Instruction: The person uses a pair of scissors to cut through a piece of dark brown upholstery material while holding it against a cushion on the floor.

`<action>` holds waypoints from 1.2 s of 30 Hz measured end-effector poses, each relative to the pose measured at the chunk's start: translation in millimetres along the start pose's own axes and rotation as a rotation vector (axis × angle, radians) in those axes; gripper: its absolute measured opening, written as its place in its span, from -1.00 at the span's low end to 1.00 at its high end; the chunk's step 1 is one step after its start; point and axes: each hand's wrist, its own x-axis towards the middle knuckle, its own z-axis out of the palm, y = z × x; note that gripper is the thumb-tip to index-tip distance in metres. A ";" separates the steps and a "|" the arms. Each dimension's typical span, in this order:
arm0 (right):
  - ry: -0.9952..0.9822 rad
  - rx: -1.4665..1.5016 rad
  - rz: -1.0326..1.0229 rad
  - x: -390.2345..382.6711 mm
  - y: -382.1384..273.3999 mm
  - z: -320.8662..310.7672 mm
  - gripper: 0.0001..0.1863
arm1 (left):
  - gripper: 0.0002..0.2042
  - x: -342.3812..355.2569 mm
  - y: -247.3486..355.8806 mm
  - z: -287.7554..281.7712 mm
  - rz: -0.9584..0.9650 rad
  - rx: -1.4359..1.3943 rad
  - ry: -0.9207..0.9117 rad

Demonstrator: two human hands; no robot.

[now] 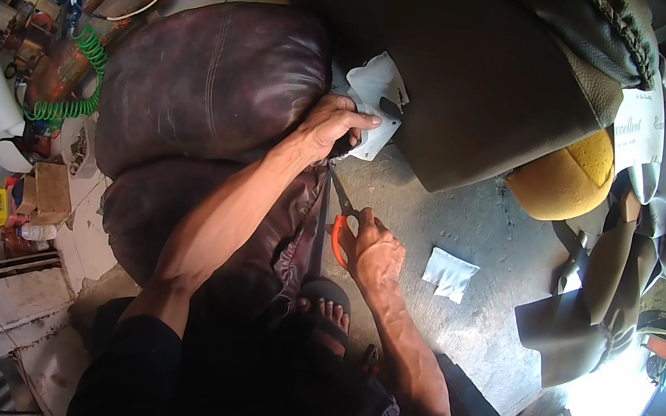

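Note:
My left hand (331,127) pinches a piece of white fabric (378,82) at the edge of a dark maroon leather cushion (215,81). The fabric has a dark patch near my thumb. In my right hand (379,253) is a pair of scissors (338,241) with orange handles. Their dark blades point up and left, toward the cushion's edge just below my left hand. Whether the blades touch the leather I cannot tell. A lower cushion section (173,194) with a gathered leather edge lies under my left forearm.
A small white cloth scrap (450,274) lies on the grey floor to the right. Dark brown leather (454,72) spreads across the top, beside yellow foam (562,181). More leather pieces (589,321) hang at right. A green coiled hose (91,80) and a rusty tank stand at left.

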 end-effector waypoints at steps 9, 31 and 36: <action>0.010 0.039 -0.081 -13.7 2.0 -8.1 -0.49 | -0.80 -11.0 25.3 -3.8 0.060 0.069 -0.010; 0.086 0.007 -0.070 -35.4 -3.3 -14.8 -0.52 | -0.85 -22.5 48.8 -4.0 0.100 -0.056 -0.022; 0.128 -0.058 -0.084 -40.3 -0.7 -9.8 -0.57 | -0.85 -18.2 43.8 -5.5 0.093 -0.053 0.019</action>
